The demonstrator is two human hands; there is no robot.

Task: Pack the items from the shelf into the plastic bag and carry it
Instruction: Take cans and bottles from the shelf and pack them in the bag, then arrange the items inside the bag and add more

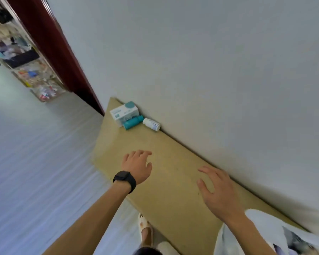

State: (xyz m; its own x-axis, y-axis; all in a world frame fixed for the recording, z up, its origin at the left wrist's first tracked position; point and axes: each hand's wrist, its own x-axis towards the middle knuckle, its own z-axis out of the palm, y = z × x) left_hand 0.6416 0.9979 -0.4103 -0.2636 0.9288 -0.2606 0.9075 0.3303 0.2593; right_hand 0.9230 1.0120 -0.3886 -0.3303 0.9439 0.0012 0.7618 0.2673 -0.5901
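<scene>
A tan shelf top [173, 190] runs along a white wall. At its far end lie a white and teal box [123, 113], a teal bottle [133, 122] on its side against the box, and a small white bottle [151, 124] beside the wall. My left hand [137, 167], with a black watch on the wrist, hovers open over the shelf, well short of the items. My right hand [216, 188] is open too, fingers spread above the shelf nearer the wall. A white plastic bag [265, 234] lies at the shelf's near end, under my right forearm.
A dark red door frame [59, 57] stands left of the shelf, and through it a cluttered rack [26, 57] shows. Pale floor [35, 153] lies to the left. A foot in a light slipper [145, 230] stands by the shelf's front edge.
</scene>
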